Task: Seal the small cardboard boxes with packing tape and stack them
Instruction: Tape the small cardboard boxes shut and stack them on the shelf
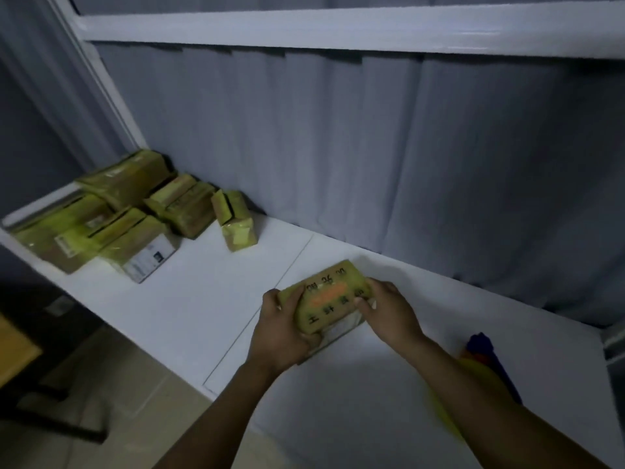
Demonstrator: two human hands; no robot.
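Dim, soft pic w/ motion blur. At the R edge sits a blue, yellow & orange thing (pixel 483 353), smeared and partly behind the R forearm; can't tell what it is. Both forearms are cut off at the bottom edge.

Boxes: 1 small box (pixel 326 299) in the hands, 1 lone box (pixel 236 221) standing apart near the curtain (pixel 338 147), and a heap (pixel 111 218) at the far L end of the white bench (pixel 203 299). The heap has approx 6, but they overlap, so exact no. is unclear. All look wrapped in yellowish tape.

The small box is held at bench centre-R; whether it touches the bench can't be told. L hand (pixel 284 330) grips its L end, fingers curled round. R hand (pixel 389 309) grips the R end, fingers curled over the top.

Writing: 2 rows of dark characters on its top w/ an orange band between, too blurred to read. One heap box has a white label (pixel 152 258), print illegible.
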